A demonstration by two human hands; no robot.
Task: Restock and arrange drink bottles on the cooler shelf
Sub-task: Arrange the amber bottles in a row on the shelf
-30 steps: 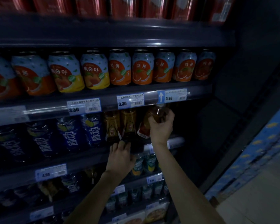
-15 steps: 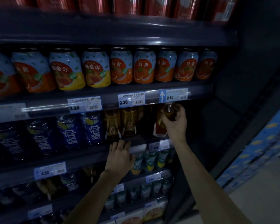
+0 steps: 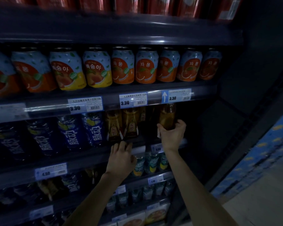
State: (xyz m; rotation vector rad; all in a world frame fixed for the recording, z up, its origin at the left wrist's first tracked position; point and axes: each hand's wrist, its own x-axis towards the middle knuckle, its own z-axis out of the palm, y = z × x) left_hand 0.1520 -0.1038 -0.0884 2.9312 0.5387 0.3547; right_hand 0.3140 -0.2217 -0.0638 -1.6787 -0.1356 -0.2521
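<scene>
— While the light is so dim, what writing can you make out?

— Korean on the cans (image 3: 146, 66) of the upper row: 자몽 on the orange ones, 복숭아 on the two yellow cans (image 3: 97, 69) left of them. The price tags (image 3: 132, 101) under that row each read 3.30, and the rightmost, the arrow tag (image 3: 178, 97), has a white arrow pointing up on blue. Lower down, the blue bottles (image 3: 95, 129) carry 脉动 in white, and the two shelved amber bottles (image 3: 122, 126) beside them show 东鹏. One tag further down, the lower tag (image 3: 51, 172), reads 4.50.

— And the hands?

— The right hand (image 3: 171, 136) is wrapped round the lower body of the held bottle (image 3: 167, 116), thumb on its left side, fingers curled round its right. The left hand (image 3: 121, 160) has its fingers straight and close together, tips laid on the front lip of the cooler shelf (image 3: 82, 158).

— Where does that bottle stand?

— Upright, its neck just beneath the arrow tag, to the right of the two shelved amber bottles with a dark gap between. The hand hides its base, so I cannot tell whether it rests on the shelf. A corner of its label peeks out left of the hand, too small to read.

— And the left hand against the stock?

— Just below the shelved amber pair; whether the fingertips touch them I cannot tell.
</scene>
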